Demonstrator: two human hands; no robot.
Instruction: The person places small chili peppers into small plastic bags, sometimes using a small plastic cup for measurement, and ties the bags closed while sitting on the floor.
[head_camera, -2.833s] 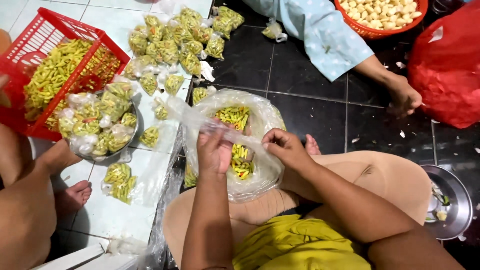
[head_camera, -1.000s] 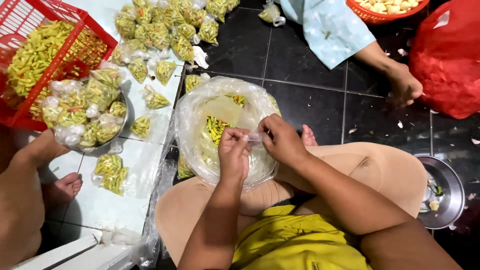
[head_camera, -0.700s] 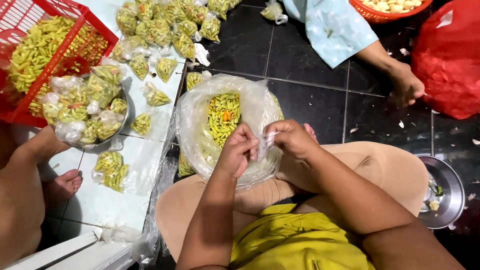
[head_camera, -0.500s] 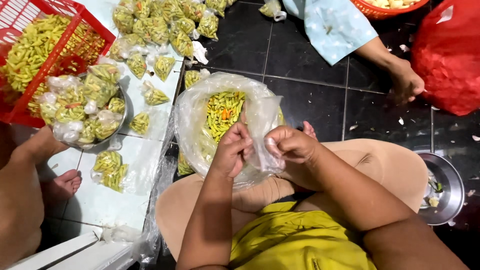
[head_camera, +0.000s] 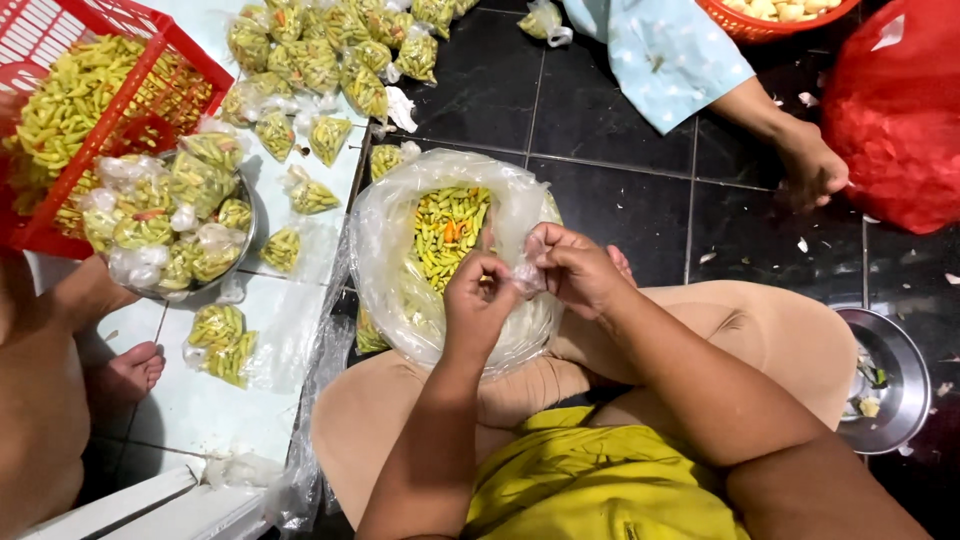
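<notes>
My left hand (head_camera: 476, 300) and my right hand (head_camera: 575, 270) meet over my lap, both pinching a small clear plastic bag (head_camera: 525, 275) between the fingertips. Its contents are hidden by my fingers. Just beyond the hands stands a large open clear plastic bag (head_camera: 400, 270) holding green and yellow chili peppers (head_camera: 450, 225).
A red basket (head_camera: 150, 110) of chilies sits far left above a metal bowl (head_camera: 245, 235) heaped with small filled bags. More filled bags (head_camera: 320, 60) lie on the pale sheet. Another person's hand (head_camera: 815, 165) rests on the dark tiles by a red plastic bag (head_camera: 895, 120). A metal dish (head_camera: 895, 375) lies right.
My hands moved from the rim of the large bag and came together; now both fingertips work a small clear bag. The view has shifted slightly.
</notes>
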